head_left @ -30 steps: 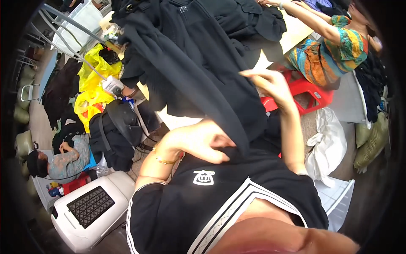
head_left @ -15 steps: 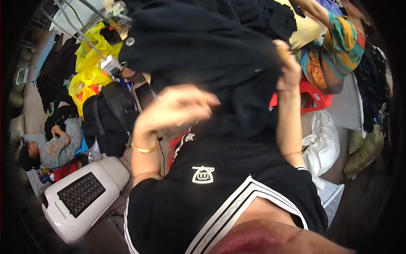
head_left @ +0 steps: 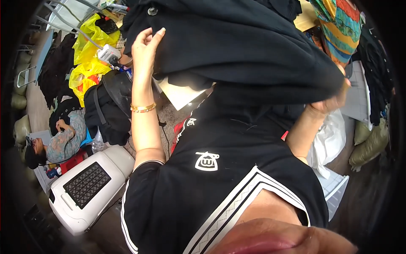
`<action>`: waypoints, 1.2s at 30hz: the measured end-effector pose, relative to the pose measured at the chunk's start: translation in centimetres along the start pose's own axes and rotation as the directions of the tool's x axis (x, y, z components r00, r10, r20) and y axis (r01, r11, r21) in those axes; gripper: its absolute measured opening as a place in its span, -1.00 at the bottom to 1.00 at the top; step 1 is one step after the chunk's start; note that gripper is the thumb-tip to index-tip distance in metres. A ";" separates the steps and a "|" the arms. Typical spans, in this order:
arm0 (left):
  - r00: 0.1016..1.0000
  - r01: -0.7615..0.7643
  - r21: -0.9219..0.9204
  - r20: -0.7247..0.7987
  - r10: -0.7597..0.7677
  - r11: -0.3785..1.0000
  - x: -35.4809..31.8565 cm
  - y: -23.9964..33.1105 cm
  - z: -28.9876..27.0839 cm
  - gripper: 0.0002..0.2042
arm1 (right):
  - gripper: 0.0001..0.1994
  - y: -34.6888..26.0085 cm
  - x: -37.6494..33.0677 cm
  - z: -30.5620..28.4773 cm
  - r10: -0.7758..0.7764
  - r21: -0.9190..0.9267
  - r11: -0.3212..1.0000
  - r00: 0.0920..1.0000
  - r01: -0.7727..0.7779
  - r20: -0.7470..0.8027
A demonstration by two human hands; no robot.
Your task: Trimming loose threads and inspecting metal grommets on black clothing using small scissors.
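A large piece of black cloth [head_left: 237,51] stretches across in front of my chest, with a round metal eyelet [head_left: 152,11] near its upper left corner. My left hand [head_left: 146,44] is at the cloth's left edge, its fingers bent and thumb close to them, seemingly pinching the edge. At the far right end, my right hand [head_left: 332,101] grips the cloth, with the fingers partly hidden by a fold. Between the two hands the cloth hangs in long, loose folds.
Below the cloth shows a cream-coloured sheet [head_left: 179,93]. To the left are yellow plastic bags [head_left: 89,76], a white power strip [head_left: 109,54], a black backpack [head_left: 108,103] and a white plastic appliance [head_left: 91,186]. Co-workers sit at left [head_left: 65,139] and upper right [head_left: 340,31]. A white sack [head_left: 327,139] lies at right.
My left hand has moved up and left to the cloth's edge. My right hand has gone right and down, spreading the cloth wider. The cream sheet has come into sight.
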State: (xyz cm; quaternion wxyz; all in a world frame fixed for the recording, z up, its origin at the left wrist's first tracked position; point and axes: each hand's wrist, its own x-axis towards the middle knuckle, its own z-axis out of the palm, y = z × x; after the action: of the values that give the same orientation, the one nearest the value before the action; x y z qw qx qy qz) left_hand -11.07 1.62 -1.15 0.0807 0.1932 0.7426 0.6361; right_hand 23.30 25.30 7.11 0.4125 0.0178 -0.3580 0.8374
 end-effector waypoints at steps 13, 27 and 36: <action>0.720 0.516 -0.230 0.638 -0.273 0.825 -6.7 1.8 -0.6 -0.53 | -0.70 1.6 -6.1 -9.1 0.124 -0.953 -0.158 0.953 -0.257 -0.277; 0.917 0.400 -0.640 0.276 -0.290 0.656 -5.5 -0.6 1.4 -0.73 | -0.91 10.4 1.9 -1.1 0.093 -0.797 0.601 0.996 -0.061 -0.006; 0.842 0.538 -0.694 0.467 -0.269 0.479 -4.2 -0.8 -0.3 -0.68 | -0.69 -4.9 -4.1 -4.2 -0.249 -0.190 0.964 0.877 0.185 -0.412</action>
State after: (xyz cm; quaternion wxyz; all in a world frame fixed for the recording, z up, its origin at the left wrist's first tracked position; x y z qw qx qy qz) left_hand -7.50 -0.40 -2.44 0.4176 0.0449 0.3757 0.8261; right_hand 30.59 27.08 5.51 0.5732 -0.1582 -0.3134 0.7404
